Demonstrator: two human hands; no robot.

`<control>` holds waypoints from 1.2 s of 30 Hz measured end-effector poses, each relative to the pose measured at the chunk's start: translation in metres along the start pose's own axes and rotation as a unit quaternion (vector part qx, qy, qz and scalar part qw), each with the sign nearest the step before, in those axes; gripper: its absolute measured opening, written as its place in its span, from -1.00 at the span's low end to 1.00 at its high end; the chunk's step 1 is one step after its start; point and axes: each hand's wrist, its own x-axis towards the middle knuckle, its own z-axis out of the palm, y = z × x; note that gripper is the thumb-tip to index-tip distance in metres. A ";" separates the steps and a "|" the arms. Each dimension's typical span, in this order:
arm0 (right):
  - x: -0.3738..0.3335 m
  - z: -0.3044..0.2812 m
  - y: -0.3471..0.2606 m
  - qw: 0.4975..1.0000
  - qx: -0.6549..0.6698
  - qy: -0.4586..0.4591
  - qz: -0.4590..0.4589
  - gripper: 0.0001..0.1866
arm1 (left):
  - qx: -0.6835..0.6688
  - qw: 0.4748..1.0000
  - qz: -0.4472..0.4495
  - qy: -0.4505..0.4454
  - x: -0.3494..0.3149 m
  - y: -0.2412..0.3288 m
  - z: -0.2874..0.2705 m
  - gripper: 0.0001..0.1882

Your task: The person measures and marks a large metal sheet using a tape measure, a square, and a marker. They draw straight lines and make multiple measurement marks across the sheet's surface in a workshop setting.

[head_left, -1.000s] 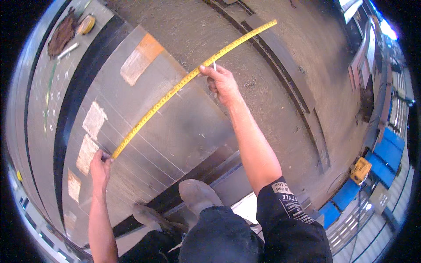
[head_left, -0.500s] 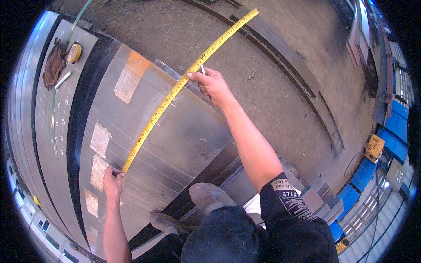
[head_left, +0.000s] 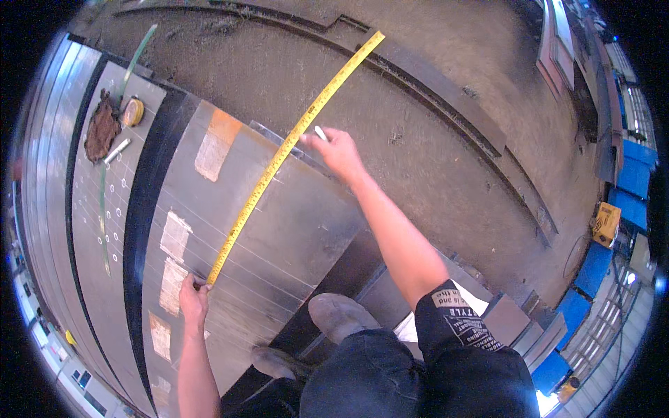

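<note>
Head view: a yellow tape measure (head_left: 279, 157) runs diagonally across a large grey steel sheet (head_left: 279, 230), from lower left up to upper right, its far end reaching past the sheet edge over the concrete floor (head_left: 432, 139). Left hand (head_left: 193, 296) is closed on the tape's near end, pinning it to the sheet at lower left. Right hand (head_left: 339, 150) is at the tape approx. mid-length, fingers pinched on it, w/ a small white marker (head_left: 320, 133) held in the same hand. Hands are well apart, one at each end of the measured stretch.

Sheet carries pale paper labels (head_left: 174, 237) and an orange-and-white one (head_left: 216, 143) near its top edge. Left of it, past a dark gap, lies another sheet w/ rows of small holes (head_left: 111, 209); on that sit a brown rag (head_left: 102, 129), a round yellow tape case (head_left: 132, 111) and a white stick-like item (head_left: 116, 150). Grey shoe (head_left: 341, 317) stands at the sheet's lower edge, dark trousers below. Steel rail (head_left: 453, 97) crosses the floor beyond. Yellow box-shaped tool (head_left: 606, 223) and blue bins (head_left: 631, 191) at far right. Nothing blocks the tape itself.
</note>
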 end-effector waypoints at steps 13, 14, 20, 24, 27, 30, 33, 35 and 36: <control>-0.026 -0.014 -0.038 0.924 -0.345 -0.106 -0.128 -0.55 | -0.169 0.981 0.038 0.083 -0.023 -0.053 -0.163 -0.89; -0.028 -0.020 -0.027 0.915 -0.358 -0.060 -0.174 -0.53 | -0.182 0.979 0.029 0.084 -0.030 -0.058 -0.173 -0.88; -0.091 -0.003 -0.015 0.928 -0.308 0.006 -0.211 -0.54 | -0.389 0.882 -0.147 0.220 -0.184 -0.206 -0.144 -0.88; -0.145 -0.010 -0.006 0.913 -0.361 -0.023 -0.187 -0.61 | -0.512 0.751 -0.272 0.316 -0.278 -0.289 -0.033 -0.86; -0.170 -0.008 0.005 0.917 -0.342 -0.066 -0.196 -0.66 | -0.548 0.643 -0.332 0.420 -0.324 -0.330 0.050 -0.82; -0.178 -0.007 -0.002 0.915 -0.355 -0.084 -0.174 -0.67 | -0.545 0.590 -0.410 0.431 -0.320 -0.313 0.093 -0.80; -0.179 -0.006 -0.005 0.893 -0.400 -0.118 -0.170 -0.73 | -0.637 0.514 -0.400 0.412 -0.270 -0.299 0.094 -0.69; -0.188 0.006 -0.017 0.873 -0.436 -0.141 -0.165 -0.72 | -0.680 0.503 -0.363 0.391 -0.232 -0.293 0.071 -0.64; -0.194 0.019 -0.023 0.862 -0.450 -0.162 -0.164 -0.72 | -0.675 0.501 -0.354 0.409 -0.217 -0.303 0.067 -0.64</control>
